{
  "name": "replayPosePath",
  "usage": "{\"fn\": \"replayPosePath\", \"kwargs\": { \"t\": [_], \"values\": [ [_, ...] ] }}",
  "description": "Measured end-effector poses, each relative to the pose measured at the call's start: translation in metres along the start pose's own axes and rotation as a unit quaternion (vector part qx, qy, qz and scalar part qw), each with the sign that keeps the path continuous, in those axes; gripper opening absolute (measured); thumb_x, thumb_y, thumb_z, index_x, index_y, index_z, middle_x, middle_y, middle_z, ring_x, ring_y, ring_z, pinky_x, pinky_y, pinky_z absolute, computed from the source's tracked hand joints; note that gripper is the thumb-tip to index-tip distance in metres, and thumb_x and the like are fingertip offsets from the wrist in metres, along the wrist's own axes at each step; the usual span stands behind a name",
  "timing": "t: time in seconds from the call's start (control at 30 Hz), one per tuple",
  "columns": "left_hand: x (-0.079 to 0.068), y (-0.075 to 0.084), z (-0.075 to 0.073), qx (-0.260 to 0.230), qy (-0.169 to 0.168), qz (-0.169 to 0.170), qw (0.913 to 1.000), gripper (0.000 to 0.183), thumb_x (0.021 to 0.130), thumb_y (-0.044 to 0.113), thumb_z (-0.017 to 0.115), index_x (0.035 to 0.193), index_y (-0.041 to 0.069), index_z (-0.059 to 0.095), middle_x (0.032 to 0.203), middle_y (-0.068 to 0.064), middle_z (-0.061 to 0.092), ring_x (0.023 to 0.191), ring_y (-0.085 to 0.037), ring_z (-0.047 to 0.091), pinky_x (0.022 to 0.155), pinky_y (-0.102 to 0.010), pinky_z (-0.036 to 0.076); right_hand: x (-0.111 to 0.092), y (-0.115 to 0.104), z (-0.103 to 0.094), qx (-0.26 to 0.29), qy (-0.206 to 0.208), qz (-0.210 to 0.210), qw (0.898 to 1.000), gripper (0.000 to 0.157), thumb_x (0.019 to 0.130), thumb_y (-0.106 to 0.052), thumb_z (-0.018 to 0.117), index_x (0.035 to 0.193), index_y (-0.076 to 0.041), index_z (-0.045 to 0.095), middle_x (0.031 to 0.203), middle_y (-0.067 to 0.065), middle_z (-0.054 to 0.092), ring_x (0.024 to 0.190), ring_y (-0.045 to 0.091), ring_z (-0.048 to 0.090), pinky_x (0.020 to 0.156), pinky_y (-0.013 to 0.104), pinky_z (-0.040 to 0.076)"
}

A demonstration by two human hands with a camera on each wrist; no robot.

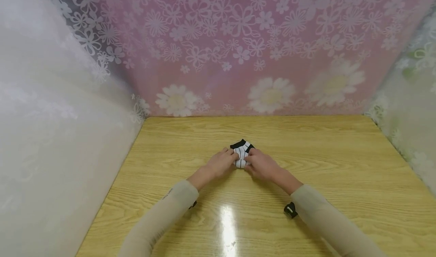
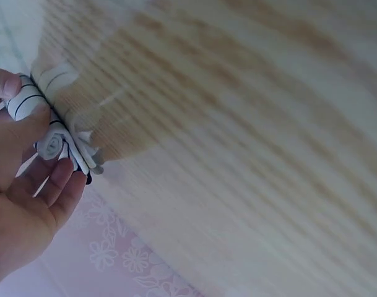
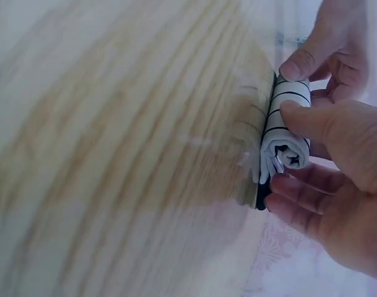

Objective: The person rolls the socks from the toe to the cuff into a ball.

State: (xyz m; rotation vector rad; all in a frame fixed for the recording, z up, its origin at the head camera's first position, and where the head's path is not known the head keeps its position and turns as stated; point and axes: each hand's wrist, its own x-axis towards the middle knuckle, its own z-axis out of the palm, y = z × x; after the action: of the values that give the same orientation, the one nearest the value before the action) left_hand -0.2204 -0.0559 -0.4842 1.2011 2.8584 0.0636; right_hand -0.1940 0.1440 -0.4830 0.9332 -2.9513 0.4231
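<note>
A white ankle sock (image 1: 240, 151) with thin black stripes and black parts lies on the wooden table in the head view. Its near end is wound into a roll, whose spiral end shows as a rolled sock (image 3: 286, 127) in the right wrist view. My left hand (image 1: 222, 162) grips the left end of the roll, the thumb on top. At the right end, my right hand (image 1: 263, 165) pinches it with thumb on top and fingers by the far side. The left wrist view shows the left fingers (image 2: 69, 192) beside the flat layers under the roll.
The wood-grain table (image 1: 327, 151) spreads around the hands. A pink floral curtain (image 1: 231, 52) stands along the back edge, with pale sheets (image 1: 61, 117) at the sides. A dark wrist device (image 1: 290, 210) sits under the right sleeve.
</note>
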Motion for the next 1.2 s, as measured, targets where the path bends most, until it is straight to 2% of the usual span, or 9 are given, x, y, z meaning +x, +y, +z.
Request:
{"fn": "replayPosePath", "kwargs": {
  "t": [0.27,0.43,0.57,0.7,0.87,0.93,1.0,1.2],
  "values": [
    [0.000,-0.001,-0.003,-0.015,0.002,-0.008,0.9999,0.021,0.099,0.023,0.063,0.117,0.014,0.065,0.114,-0.005,0.055,0.103,-0.021,0.050,0.082,-0.030,0.051,-0.001,0.000,0.001,-0.033,0.035,-0.022,0.999,0.024,0.086,-0.014,0.076,0.108,-0.006,0.068,0.099,0.006,0.058,0.086,0.019,0.056,0.072,0.035,0.052],
    [0.002,-0.002,-0.006,-0.019,-0.004,0.000,0.9998,0.023,0.098,0.024,0.064,0.118,0.012,0.063,0.114,-0.005,0.058,0.104,-0.022,0.053,0.085,-0.031,0.051,-0.001,0.005,0.002,-0.009,0.037,-0.019,0.999,0.022,0.089,-0.012,0.072,0.110,-0.005,0.072,0.099,0.005,0.061,0.087,0.019,0.057,0.073,0.036,0.052],
    [0.003,-0.003,-0.006,-0.029,0.015,0.006,0.9995,0.023,0.096,0.022,0.068,0.115,0.012,0.061,0.112,-0.005,0.061,0.101,-0.023,0.056,0.085,-0.033,0.051,-0.002,0.008,0.000,-0.006,0.024,-0.019,1.000,0.024,0.090,-0.012,0.071,0.113,-0.004,0.072,0.096,0.004,0.060,0.082,0.017,0.053,0.069,0.033,0.049],
    [0.003,-0.002,-0.004,-0.012,0.028,0.018,0.9994,0.020,0.096,0.022,0.067,0.114,0.013,0.063,0.111,-0.004,0.061,0.102,-0.022,0.056,0.086,-0.032,0.051,-0.002,0.011,-0.002,-0.006,0.003,-0.024,1.000,0.024,0.093,-0.013,0.068,0.115,-0.003,0.072,0.091,0.004,0.057,0.076,0.015,0.048,0.064,0.029,0.044],
    [0.003,-0.001,-0.003,0.022,0.023,0.022,0.9992,0.017,0.100,0.019,0.061,0.116,0.015,0.064,0.114,-0.002,0.063,0.107,-0.021,0.057,0.089,-0.032,0.051,0.000,0.015,-0.003,0.027,-0.026,-0.031,0.999,0.009,0.095,-0.013,0.064,0.097,-0.008,0.069,0.084,0.002,0.055,0.071,0.014,0.046,0.062,0.030,0.041],
    [0.003,0.000,-0.002,0.032,0.018,0.022,0.9991,0.019,0.100,0.019,0.061,0.118,0.015,0.064,0.116,-0.001,0.063,0.110,-0.021,0.057,0.091,-0.032,0.051,-0.001,0.015,-0.003,0.039,-0.033,-0.026,0.998,0.007,0.095,-0.015,0.063,0.093,-0.010,0.067,0.083,0.003,0.056,0.071,0.014,0.047,0.063,0.031,0.041],
    [0.004,0.001,-0.002,0.037,0.011,0.021,0.9990,0.020,0.100,0.018,0.061,0.120,0.016,0.064,0.118,-0.002,0.063,0.112,-0.021,0.057,0.092,-0.032,0.051,-0.002,0.014,-0.003,0.041,-0.033,-0.018,0.998,0.010,0.094,-0.017,0.065,0.096,-0.009,0.069,0.085,0.004,0.056,0.071,0.015,0.048,0.064,0.031,0.042],
    [0.004,0.001,-0.005,0.041,-0.009,0.013,0.9990,0.023,0.101,0.018,0.059,0.123,0.016,0.065,0.121,-0.002,0.062,0.113,-0.022,0.056,0.092,-0.033,0.051,-0.008,0.007,-0.001,-0.032,0.004,-0.027,0.999,0.037,0.088,-0.019,0.075,0.120,-0.003,0.066,0.107,0.010,0.060,0.092,0.022,0.058,0.076,0.038,0.052]
  ]
}}
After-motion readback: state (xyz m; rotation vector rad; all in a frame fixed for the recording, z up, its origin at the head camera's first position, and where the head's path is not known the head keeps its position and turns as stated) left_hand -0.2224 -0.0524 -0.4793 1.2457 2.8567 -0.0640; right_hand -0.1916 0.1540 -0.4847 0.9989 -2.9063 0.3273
